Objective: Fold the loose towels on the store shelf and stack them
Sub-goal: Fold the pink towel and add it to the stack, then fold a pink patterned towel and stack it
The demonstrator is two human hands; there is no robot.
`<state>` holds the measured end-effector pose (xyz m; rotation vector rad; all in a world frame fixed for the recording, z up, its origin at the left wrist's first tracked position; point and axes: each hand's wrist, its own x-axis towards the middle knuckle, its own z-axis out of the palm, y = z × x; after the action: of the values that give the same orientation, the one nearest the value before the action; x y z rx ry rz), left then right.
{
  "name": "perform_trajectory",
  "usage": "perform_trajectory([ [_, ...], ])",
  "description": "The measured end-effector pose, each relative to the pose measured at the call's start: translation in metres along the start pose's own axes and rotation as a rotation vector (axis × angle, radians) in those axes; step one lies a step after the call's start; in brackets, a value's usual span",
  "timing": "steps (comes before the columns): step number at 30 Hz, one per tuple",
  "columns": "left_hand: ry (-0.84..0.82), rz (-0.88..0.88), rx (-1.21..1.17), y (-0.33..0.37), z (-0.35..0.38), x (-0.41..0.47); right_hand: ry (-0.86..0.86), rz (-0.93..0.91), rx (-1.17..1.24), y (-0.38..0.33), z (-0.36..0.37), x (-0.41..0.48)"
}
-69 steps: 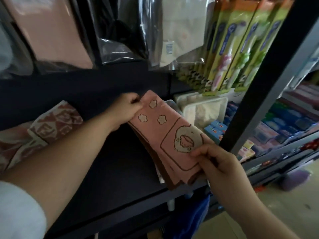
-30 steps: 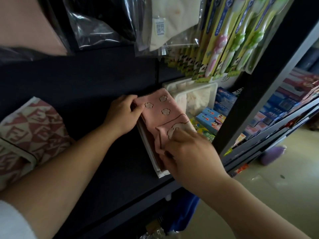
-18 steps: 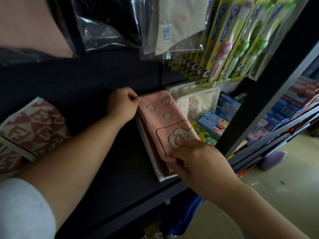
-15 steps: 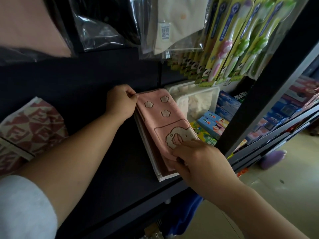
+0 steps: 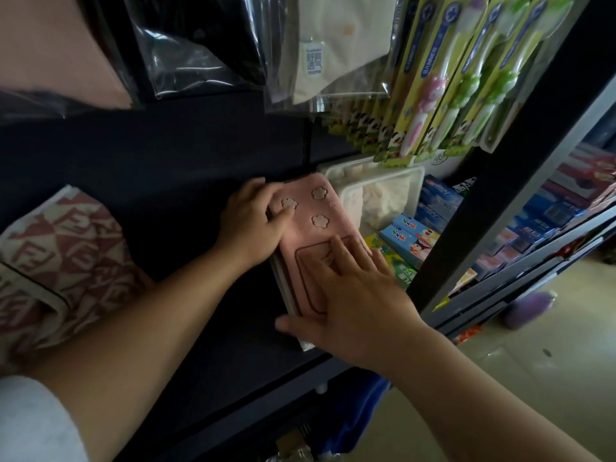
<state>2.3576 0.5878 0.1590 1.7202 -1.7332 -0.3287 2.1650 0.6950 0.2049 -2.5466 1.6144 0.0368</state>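
Towels: one folded pink towel (image 5: pixel 320 208) under left hand (image 5: pixel 253 221) and right hand (image 5: pixel 353 295), both pressing flat-fingered; one patterned towel (image 5: pixel 56 261) apart.

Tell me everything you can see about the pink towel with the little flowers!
The pink towel looks soft and fluffy, with three pale flower patches and a brown-outlined panel. Folded into a long rectangle, it lies flat atop a thin stack on the dark shelf, beside a white box. The left hand rests on its far end; the right hand presses flat on its near end.
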Motion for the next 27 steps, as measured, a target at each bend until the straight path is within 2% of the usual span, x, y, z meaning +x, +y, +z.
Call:
perform_trajectory([
  [1,-0.026,-0.003,0.000,0.002,0.002,-0.006,-0.047,0.018,-0.031,0.001,0.003,0.001],
  [3,-0.070,-0.013,-0.015,0.005,0.003,-0.016,-0.034,0.020,-0.067,0.005,0.004,0.002],
  [6,-0.127,0.039,0.077,0.007,0.006,-0.027,0.013,-0.035,-0.083,0.011,-0.002,0.001],
  [9,-0.203,-0.005,0.157,0.006,0.008,-0.033,-0.049,-0.104,-0.093,0.013,0.003,0.001],
  [16,-0.254,-0.057,0.201,0.008,0.001,-0.045,-0.108,-0.097,-0.052,0.018,0.010,0.002],
  [21,-0.150,-0.107,0.221,-0.003,-0.031,-0.071,-0.100,-0.096,-0.019,0.000,-0.009,0.004],
  [27,0.050,-0.270,0.383,-0.056,-0.099,-0.135,-0.076,-0.317,0.051,-0.059,-0.008,0.024],
])
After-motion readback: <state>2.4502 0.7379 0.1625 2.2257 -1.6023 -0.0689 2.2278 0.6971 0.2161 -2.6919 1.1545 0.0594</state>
